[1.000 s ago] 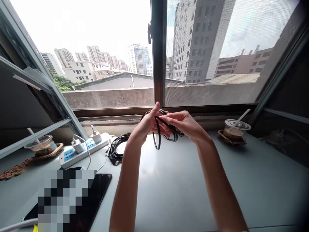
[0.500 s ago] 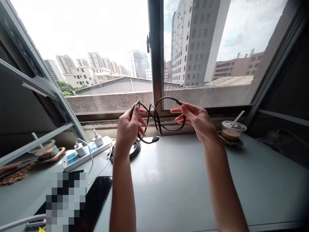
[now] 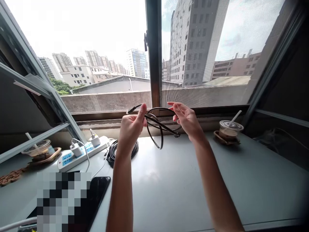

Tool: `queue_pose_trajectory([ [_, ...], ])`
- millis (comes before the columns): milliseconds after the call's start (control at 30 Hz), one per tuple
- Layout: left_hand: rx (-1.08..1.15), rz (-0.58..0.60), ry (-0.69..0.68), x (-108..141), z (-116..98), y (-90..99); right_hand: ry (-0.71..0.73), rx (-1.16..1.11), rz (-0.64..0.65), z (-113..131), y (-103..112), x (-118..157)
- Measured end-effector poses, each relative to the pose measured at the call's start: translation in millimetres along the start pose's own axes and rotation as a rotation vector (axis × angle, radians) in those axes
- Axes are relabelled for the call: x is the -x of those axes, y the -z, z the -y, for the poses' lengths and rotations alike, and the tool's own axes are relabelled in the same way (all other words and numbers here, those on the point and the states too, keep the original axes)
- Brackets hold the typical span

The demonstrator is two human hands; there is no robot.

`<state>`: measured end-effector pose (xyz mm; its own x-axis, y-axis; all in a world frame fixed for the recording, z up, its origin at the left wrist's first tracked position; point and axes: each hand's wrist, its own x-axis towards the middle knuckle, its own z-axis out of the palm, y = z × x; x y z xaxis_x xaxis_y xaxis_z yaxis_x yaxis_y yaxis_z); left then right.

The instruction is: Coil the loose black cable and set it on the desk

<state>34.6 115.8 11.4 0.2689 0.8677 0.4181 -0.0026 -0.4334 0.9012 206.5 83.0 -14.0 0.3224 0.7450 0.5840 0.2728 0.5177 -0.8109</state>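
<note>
Cable [image 3: 161, 125], one, hangs in loose loops between our two hands above the table [image 3: 169, 180].

We hold it in our left hand [image 3: 131, 130], thumb and fingers closed on it, one plug [image 3: 130, 110] poking out past them; our right hand [image 3: 187, 119] has its fingers partly spread at the loops, and we cannot tell whether they grip. Around us we count one black coil [image 3: 112, 154], partly hidden behind our left forearm; one power strip [image 3: 84, 155] with two chargers, one nearer [image 3: 76, 149] and one farther [image 3: 95, 140]; two cups with straws, one left [image 3: 40, 149], one right [image 3: 230, 129]. At lower left lies a dark phone [image 3: 101, 187], partly covered by a blurred patch. One window [image 3: 154, 64] stands beyond our hands.
</note>
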Motion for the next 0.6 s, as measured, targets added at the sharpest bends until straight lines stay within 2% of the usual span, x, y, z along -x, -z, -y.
queue_pose_trajectory([
  [100, -0.072, 0.053, -0.040, -1, 7, -8.0, 0.101, 0.119, 0.194, 10, -11, 10],
  [167, -0.106, 0.060, -0.065, -2, 10, -13.4, 0.188, 0.221, 0.238, 13, -16, 15],
  [200, -0.136, 0.047, -0.077, -2, 10, -14.6, 0.221, 0.267, 0.210, 12, -16, 16],
  [267, -0.183, 0.013, -0.099, -1, 9, -12.3, 0.247, 0.334, 0.071, 7, -14, 13],
  [367, -0.149, 0.000, -0.104, 2, 2, 2.2, 0.186, 0.359, -0.103, -5, -2, 4],
  [467, 0.018, -0.038, -0.085, 3, -5, 21.0, 0.026, 0.208, -0.149, -15, 15, -5],
  [533, 0.200, -0.135, -0.105, 3, -9, 30.9, -0.089, 0.078, -0.191, -18, 25, -10],
  [600, 0.387, -0.275, -0.132, 3, -12, 37.8, -0.141, 0.009, -0.253, -19, 34, -12],
])
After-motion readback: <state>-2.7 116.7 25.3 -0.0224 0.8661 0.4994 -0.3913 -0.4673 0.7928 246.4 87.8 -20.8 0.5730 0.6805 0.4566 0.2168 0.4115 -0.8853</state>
